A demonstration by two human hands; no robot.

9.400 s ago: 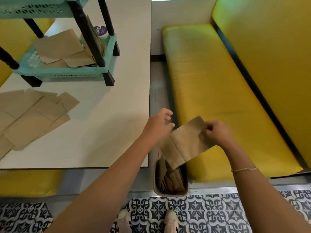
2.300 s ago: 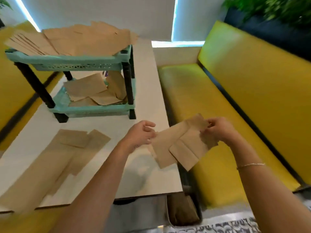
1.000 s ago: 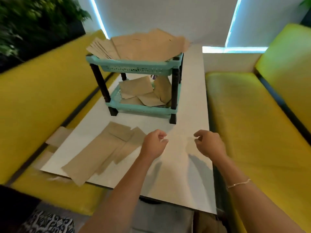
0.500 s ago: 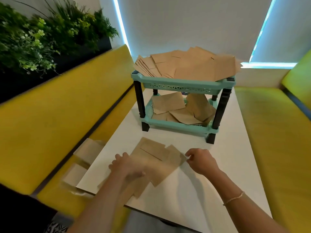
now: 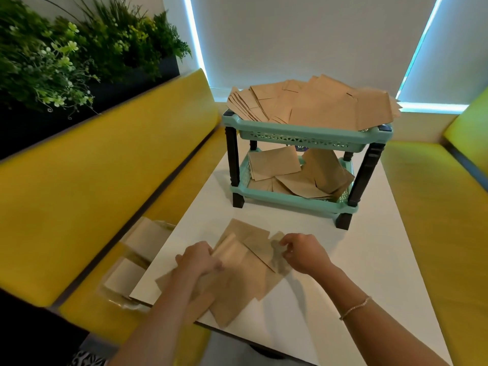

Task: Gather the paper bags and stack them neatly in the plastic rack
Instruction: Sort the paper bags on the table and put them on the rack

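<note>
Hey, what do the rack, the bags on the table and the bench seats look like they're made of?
Rack: moulded plastic, by its look; teal shelves with lattice-cut sides, dark posts.
Paper bags: brown kraft paper, matte, flat with creased folds.
Bench seats: yellow padded upholstery with a slight sheen, probably vinyl or faux leather; real leather cannot be ruled out.

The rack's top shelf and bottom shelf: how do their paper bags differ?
On the top shelf the bags lie mostly flat, fanned out, and overhang the rim. On the bottom shelf the bags are fewer, tilted at odd angles, and stay inside the rim. Both are brown paper, and neither pile is neat.
</note>
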